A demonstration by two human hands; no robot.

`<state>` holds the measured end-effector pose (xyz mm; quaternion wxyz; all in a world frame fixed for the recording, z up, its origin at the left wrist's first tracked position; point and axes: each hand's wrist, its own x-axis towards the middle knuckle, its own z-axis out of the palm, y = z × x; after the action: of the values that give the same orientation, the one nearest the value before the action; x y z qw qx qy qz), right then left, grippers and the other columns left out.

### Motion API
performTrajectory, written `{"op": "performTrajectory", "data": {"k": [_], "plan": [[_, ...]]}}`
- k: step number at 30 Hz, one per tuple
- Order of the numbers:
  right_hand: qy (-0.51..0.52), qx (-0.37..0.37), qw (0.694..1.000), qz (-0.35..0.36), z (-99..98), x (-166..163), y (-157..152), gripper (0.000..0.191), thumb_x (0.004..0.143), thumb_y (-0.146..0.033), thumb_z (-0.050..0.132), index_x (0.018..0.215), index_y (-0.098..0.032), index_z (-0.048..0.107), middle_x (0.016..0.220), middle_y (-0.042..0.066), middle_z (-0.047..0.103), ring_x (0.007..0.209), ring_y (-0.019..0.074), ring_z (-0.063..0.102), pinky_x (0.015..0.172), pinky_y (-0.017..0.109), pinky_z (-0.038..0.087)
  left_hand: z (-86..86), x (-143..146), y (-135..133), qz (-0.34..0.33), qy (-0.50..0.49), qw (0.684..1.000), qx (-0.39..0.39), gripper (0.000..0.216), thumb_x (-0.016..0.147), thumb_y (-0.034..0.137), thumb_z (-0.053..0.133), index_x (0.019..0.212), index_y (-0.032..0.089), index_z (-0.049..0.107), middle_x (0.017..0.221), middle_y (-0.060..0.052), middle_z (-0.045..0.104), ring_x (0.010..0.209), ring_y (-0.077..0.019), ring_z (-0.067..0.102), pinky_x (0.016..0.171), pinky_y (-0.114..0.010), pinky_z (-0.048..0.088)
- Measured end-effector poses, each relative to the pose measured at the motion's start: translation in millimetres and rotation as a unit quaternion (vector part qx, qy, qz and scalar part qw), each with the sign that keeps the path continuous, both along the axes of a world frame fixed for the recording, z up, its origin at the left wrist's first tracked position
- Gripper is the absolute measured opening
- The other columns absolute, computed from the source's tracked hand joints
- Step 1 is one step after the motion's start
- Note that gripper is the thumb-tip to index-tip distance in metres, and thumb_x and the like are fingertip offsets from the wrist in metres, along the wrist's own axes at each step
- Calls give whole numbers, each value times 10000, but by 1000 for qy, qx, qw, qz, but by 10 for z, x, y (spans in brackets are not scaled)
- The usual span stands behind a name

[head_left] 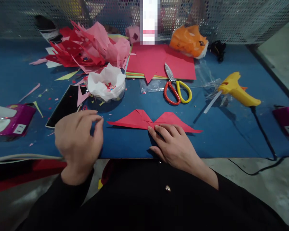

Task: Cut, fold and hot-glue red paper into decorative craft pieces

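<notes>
Head view: blue bench (125,144), looked down on, the person's two bare hands at its near side.
Folded sheet: wide, bright red folded paper (132,119) lies on the bench before the person, two peaks with a notch between, a pointed end each side.
Right hand (177,144): fingertips rest on the paper's near edge, below the notch; grip apart, thumb spread from the fingers.
Left hand (75,136): left of the paper, clear of it; thumb and forefinger curl toward each other, but whether this grip closes I cannot tell.
Scissors: red-and-yellow-handled metal scissors (172,80), blades over a stack of coloured paper sheets (156,61), red on top.
Glue gun: yellow plastic glue gun (233,88) with a pale stick, right of the scissors.
Scraps: white-lined bowl (93,81) holding snippets, in front of a red-and-pink paper heap (86,48).
</notes>
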<state>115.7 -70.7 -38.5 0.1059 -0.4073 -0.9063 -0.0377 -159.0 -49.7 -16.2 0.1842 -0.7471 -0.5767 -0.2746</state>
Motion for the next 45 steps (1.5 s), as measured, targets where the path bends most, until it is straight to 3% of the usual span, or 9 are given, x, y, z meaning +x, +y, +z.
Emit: {"op": "performTrajectory", "data": {"k": [2, 4, 7, 11, 19, 26, 32, 36, 45], "plan": [[3, -1, 1000, -1, 2, -1, 0, 532, 1044, -453, 408, 1396, -79, 547, 1193, 143, 669, 1097, 283, 525, 897, 409, 412, 9, 191, -112, -140, 14, 990, 27, 197, 885, 167, 658, 1079, 182, 689, 1045, -87, 780, 985, -270, 725, 919, -478, 548], [7, 2, 1000, -4, 1, 0, -2, 511, 1043, -438, 417, 1388, -85, 552, 1199, 135, 671, 1097, 282, 523, 899, 410, 413, -24, 392, -182, -264, 64, 962, -30, 308, 906, 157, 642, 1213, 159, 661, 1146, -83, 773, 1074, -251, 712, 967, -426, 531], [10, 3, 1000, -5, -3, 4, -4, 452, 1034, -402, 446, 1327, -93, 598, 1233, 130, 666, 1106, 286, 522, 913, 419, 414, -111, 592, -205, -315, 123, 939, -64, 384, 1009, 299, 527, 1293, 60, 623, 1287, -132, 711, 1188, -264, 668, 1023, -404, 490], [8, 0, 1000, -1, -1, 7, -2, 439, 1028, -379, 453, 1313, -82, 605, 1247, 139, 664, 1112, 291, 525, 927, 433, 416, -182, 634, -191, -299, 168, 936, -79, 557, 1054, 449, 383, 1331, 16, 597, 1367, -170, 646, 1243, -286, 634, 1054, -415, 451], [10, 2, 1000, -6, -7, 8, -2, 452, 1032, -363, 439, 1373, -97, 571, 1219, 133, 678, 1102, 288, 538, 914, 434, 420, -174, 625, -241, -268, 166, 946, -75, 622, 1047, 490, 375, 1282, -31, 620, 1300, -207, 681, 1167, -317, 676, 1022, -459, 454], [13, 5, 1000, -7, -1, 5, -17, 450, 1032, -351, 447, 1391, -101, 555, 1247, 137, 669, 1162, 288, 521, 928, 424, 417, -166, 355, -334, -195, 145, 965, -100, 577, 1035, 461, 442, 1325, -19, 576, 1319, -222, 664, 1188, -350, 663, 1084, -547, 401], [8, 4, 1000, -8, 13, -7, -26, 442, 1027, -340, 453, 1375, -93, 568, 1238, 150, 671, 1131, 293, 540, 915, 435, 436, -128, 109, -425, -87, 90, 982, -144, 467, 1028, 372, 473, 1407, 103, 516, 1328, -178, 675, 1268, -403, 600, 1138, -700, 267], [1, 1, 1000, -16, 19, -16, -30, 455, 1026, -354, 457, 1389, -99, 556, 1245, 147, 670, 1144, 297, 544, 940, 442, 436, -78, 167, -408, -30, 47, 993, -107, 405, 980, 242, 552, 1363, 111, 557, 1300, -201, 687, 1292, -410, 579, 1110, -694, 336], [18, 5, 1000, -7, 8, -16, -26, 453, 1029, -322, 447, 1387, -66, 552, 1278, 168, 678, 1163, 284, 571, 977, 448, 465, -84, 544, -75, -226, 72, 968, -81, 255, 940, 97, 538, 1103, 136, 730, 1210, -132, 740, 1157, -331, 671, 1024, -545, 504]]}}
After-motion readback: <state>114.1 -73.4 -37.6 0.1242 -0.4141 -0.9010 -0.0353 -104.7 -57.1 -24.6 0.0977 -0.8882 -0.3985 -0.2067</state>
